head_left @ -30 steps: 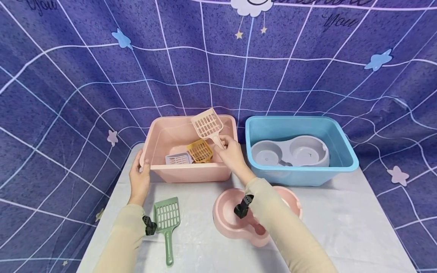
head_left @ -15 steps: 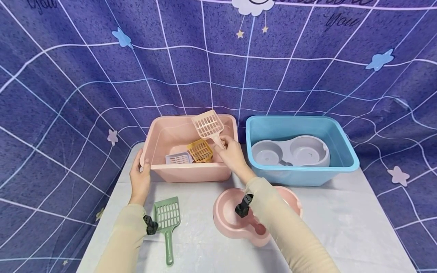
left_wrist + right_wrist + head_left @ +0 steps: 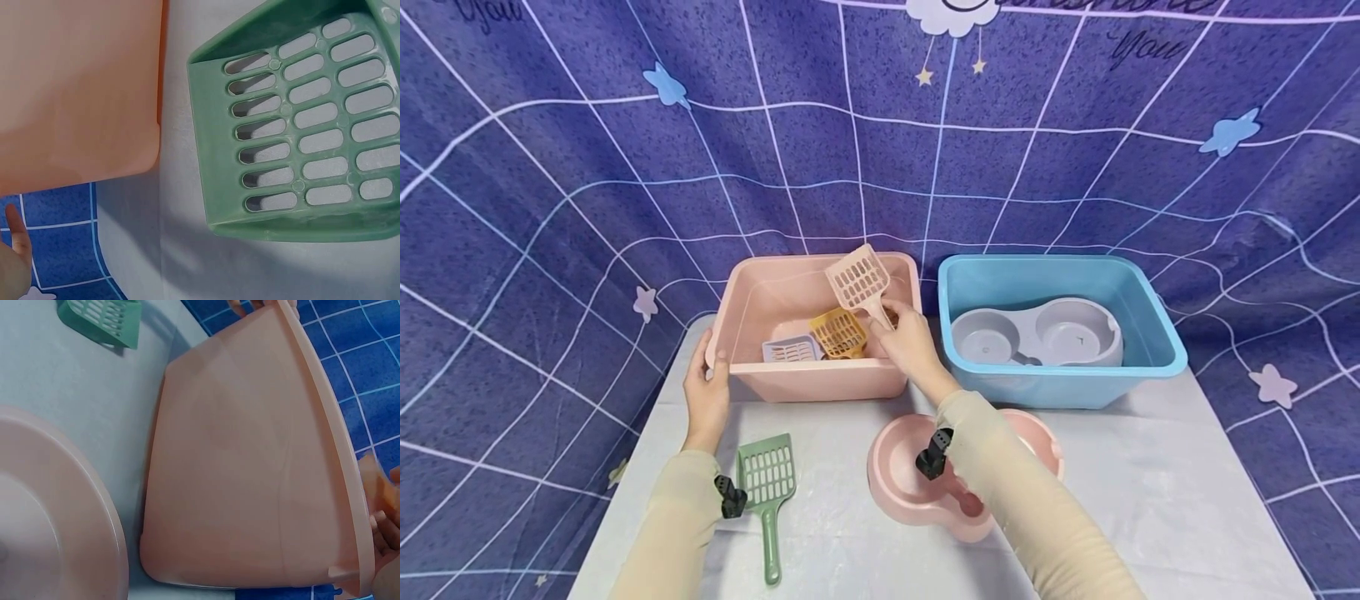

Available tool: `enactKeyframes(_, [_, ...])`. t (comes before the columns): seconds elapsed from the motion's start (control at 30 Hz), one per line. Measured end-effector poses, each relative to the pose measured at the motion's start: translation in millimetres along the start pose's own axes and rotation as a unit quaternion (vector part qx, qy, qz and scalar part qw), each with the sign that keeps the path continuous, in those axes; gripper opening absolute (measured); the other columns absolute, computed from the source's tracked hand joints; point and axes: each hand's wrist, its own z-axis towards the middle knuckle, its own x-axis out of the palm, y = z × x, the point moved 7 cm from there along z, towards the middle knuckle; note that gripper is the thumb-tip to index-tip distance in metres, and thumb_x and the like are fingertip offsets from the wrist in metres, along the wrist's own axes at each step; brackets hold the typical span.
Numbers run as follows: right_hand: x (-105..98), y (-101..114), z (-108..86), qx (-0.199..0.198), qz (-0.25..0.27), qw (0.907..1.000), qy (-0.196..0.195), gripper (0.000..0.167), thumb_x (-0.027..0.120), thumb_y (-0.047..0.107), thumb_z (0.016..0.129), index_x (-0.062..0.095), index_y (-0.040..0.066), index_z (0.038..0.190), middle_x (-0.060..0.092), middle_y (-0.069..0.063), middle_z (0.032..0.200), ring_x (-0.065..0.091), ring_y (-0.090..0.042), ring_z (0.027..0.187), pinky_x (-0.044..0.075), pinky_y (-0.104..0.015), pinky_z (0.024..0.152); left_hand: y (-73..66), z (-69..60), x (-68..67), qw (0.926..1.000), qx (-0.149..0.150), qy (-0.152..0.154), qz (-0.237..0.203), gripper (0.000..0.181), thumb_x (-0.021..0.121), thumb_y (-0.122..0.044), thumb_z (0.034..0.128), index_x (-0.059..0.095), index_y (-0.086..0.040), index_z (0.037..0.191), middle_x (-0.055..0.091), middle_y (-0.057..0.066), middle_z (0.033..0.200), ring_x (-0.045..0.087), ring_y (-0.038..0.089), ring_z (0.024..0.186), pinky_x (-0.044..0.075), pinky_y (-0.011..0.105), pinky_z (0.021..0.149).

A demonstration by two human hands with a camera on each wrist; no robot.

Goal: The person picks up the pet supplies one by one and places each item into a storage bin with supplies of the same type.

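A pale pink litter scoop with a slotted head is held by its handle in my right hand, over the right part of a pink bin. My left hand grips the bin's left rim. Inside the bin lie a yellow scoop and a lilac scoop, handles hidden. On the table below the bin rests a green litter scoop, its slotted head filling much of the left wrist view. In the right wrist view the bin wall hides most of the held scoop.
To the right stands a blue bin with a grey double bowl inside. A pink double bowl sits on the grey-white table, partly under my right forearm. A patterned blue curtain hangs behind and at the sides.
The pale pink scoop has dipped slightly, its head tilting a little lower over the bin. My left hand keeps its place on the rim, and the other things lie as before.
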Motion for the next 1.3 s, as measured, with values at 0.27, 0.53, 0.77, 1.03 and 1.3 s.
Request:
enactKeyframes(0.27, [-1.4,1.0,-0.7,-0.017,0.025,0.9995,-0.012,0.037,0.066,0.008,0.091,0.063,-0.004,0.126,0.068,-0.016,0.107,0.064,-0.027,0.097,0.053,-0.038,0.087,-0.2,1.0,-0.7,1.0000,0.005,-0.005,-0.006,0.051,0.049,-0.029,0.1049,0.038,-0.020,0.154,0.040,0.004,0.154,0.041,0.018,0.134,0.040,0.031,0.107])
enactKeyframes(0.53, [-2.9,0.8,-4.1,-0.029,0.036,0.9988,-0.016,0.035,0.064,0.008,0.092,0.064,-0.003,0.126,0.067,-0.018,0.114,0.063,-0.029,0.103,0.050,-0.042,0.093,-0.4,-0.2,-1.0,1.0000,0.006,-0.004,0.000,0.051,0.049,-0.029,0.1050,0.037,-0.020,0.154,0.040,0.006,0.154,0.040,0.022,0.136,0.037,0.033,0.110])
enactKeyframes(0.77, [-8.0,2.2,-12.0,-0.054,0.033,0.9976,-0.029,0.035,0.065,0.012,0.094,0.064,-0.001,0.127,0.066,-0.017,0.119,0.062,-0.033,0.110,0.048,-0.040,0.096,-2.6,-0.6,-1.1,0.9999,0.006,-0.004,-0.007,0.051,0.049,-0.026,0.1048,0.038,-0.018,0.154,0.041,0.005,0.154,0.040,0.021,0.136,0.036,0.032,0.111])
enactKeyframes(1.03, [-12.3,4.7,-22.7,-0.066,0.063,0.9953,-0.034,0.033,0.063,0.012,0.095,0.064,0.001,0.127,0.067,-0.012,0.115,0.063,-0.026,0.103,0.050,-0.044,0.093,-34.2,-13.5,-0.7,0.9999,0.007,0.006,-0.014,0.051,0.048,-0.014,0.1040,0.037,-0.005,0.153,0.041,0.017,0.152,0.040,0.031,0.135,0.038,0.029,0.108])
enactKeyframes(1.3, [-16.7,8.8,-31.8,-0.071,0.090,0.9929,-0.029,0.033,0.062,0.010,0.096,0.063,0.001,0.128,0.066,-0.014,0.117,0.063,-0.024,0.101,0.052,-0.036,0.088,-38.2,-16.3,-0.8,0.9998,0.000,0.003,-0.021,0.050,0.047,-0.014,0.1038,0.037,-0.008,0.153,0.041,0.017,0.151,0.041,0.031,0.134,0.040,0.027,0.105])
